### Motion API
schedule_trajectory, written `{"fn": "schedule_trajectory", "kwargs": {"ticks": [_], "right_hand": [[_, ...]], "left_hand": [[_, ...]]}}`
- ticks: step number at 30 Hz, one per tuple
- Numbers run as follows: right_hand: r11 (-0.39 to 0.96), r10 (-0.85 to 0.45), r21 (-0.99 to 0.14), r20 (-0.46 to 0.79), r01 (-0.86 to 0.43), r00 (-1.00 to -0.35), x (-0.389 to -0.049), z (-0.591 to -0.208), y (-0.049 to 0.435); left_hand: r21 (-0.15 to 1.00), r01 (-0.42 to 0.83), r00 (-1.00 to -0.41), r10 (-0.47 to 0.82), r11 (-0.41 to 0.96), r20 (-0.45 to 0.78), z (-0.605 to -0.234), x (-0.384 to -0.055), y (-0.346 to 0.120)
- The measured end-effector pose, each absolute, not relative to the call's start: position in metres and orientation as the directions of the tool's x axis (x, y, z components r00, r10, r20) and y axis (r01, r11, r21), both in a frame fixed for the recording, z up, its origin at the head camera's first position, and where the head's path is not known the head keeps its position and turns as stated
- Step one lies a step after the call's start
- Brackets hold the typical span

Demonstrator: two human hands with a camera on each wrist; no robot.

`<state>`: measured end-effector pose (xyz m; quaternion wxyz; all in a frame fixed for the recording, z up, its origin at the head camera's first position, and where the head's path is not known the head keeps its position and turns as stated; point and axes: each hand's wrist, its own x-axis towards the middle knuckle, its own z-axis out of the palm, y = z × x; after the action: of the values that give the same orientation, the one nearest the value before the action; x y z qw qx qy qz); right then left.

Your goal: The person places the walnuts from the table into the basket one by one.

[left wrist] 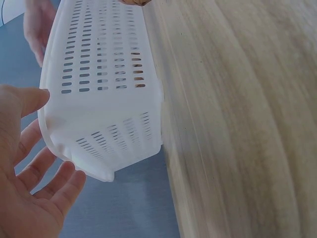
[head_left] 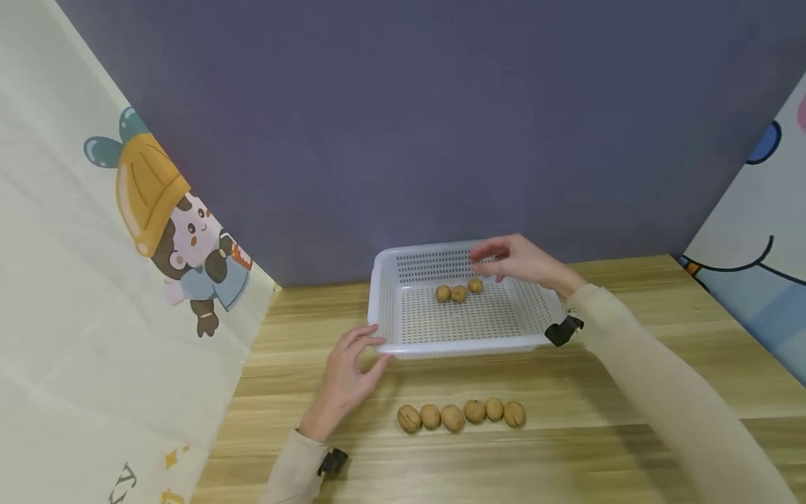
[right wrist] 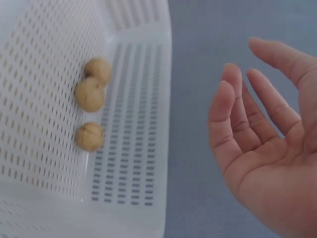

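Note:
A white plastic basket (head_left: 466, 343) with slotted walls stands on the wooden table. Three walnuts (head_left: 459, 294) lie on its floor towards the back; the right wrist view shows two of these walnuts (right wrist: 90, 94) touching. My left hand (head_left: 349, 381) is at the basket's front left corner, thumb by the front side and fingers spread along the rim. Over the back right of the basket is my right hand (head_left: 513, 257), its fingers loosely bent with nothing between them in the right wrist view. Several walnuts (head_left: 453, 418) form a row on the table in front of the basket.
A dark wall (head_left: 428, 140) rises right behind the basket. Pale printed sheets flank the wooden table (head_left: 604, 434), the left sheet (head_left: 57, 245) bearing a cartoon figure in a yellow hat. Each wrist carries a small black device.

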<state>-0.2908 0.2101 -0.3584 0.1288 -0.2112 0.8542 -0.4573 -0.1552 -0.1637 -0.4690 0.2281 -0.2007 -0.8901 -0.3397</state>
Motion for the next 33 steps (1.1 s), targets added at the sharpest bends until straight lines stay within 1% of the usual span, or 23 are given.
{"fn": "schedule_trajectory", "kwargs": {"ticks": [4,10,16,22,26,33], "right_hand": [[0.445,-0.499,-0.857,0.004,-0.260,-0.867,-0.270,-0.358,0.213],[0.369,-0.561,-0.880,0.047,-0.300,-0.827,-0.236,-0.365,0.215],[0.355,-0.581,-0.837,0.153,-0.417,-0.800,-0.200,-0.382,0.219],[0.280,-0.636,-0.814,0.240,-0.509,-0.733,-0.173,-0.406,0.225],[0.253,-0.674,-0.814,0.239,-0.522,-0.699,-0.159,-0.423,0.230],[0.248,-0.709,-0.817,0.213,-0.521,-0.672,-0.145,-0.452,0.237]], "left_hand": [[0.510,0.521,-0.809,0.207,0.684,0.549,-0.468,-0.154,-0.164],[0.503,0.523,-0.804,0.202,0.688,0.559,-0.467,-0.153,-0.164],[0.494,0.508,-0.811,0.200,0.705,0.549,-0.467,-0.150,-0.163],[0.504,0.503,-0.812,0.185,0.702,0.553,-0.468,-0.150,-0.159],[0.513,0.505,-0.813,0.185,0.694,0.551,-0.468,-0.151,-0.158],[0.510,0.500,-0.818,0.189,0.700,0.543,-0.469,-0.152,-0.158]]}}
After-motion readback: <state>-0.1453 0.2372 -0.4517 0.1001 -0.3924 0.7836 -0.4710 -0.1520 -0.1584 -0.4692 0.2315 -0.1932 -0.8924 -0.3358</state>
